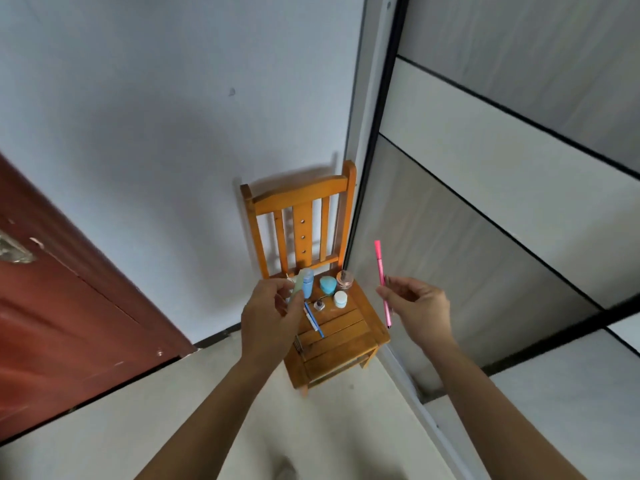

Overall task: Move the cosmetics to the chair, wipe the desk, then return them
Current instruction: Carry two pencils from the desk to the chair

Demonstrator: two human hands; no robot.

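Note:
A small wooden chair point(341, 337) stands in the corner against the wall. On its seat sit a blue bottle point(308, 285), a teal heart-shaped case point(327, 285), a copper-lidded jar point(344, 279), a pale blue jar point(340, 299), a tiny dark-capped pot point(319, 304) and a blue pen-like stick point(314, 321). My left hand point(268, 318) hovers over the seat's left side, shut on a pale green tube point(298, 289). To the right of the chair, my right hand point(417, 306) pinches a pink pencil point(383, 283) held nearly upright.
A dark red door point(65, 306) fills the left. Grey and white wardrobe panels point(502, 202) with black trim rise on the right, close to the chair. Light floor point(156, 427) lies in front of the chair.

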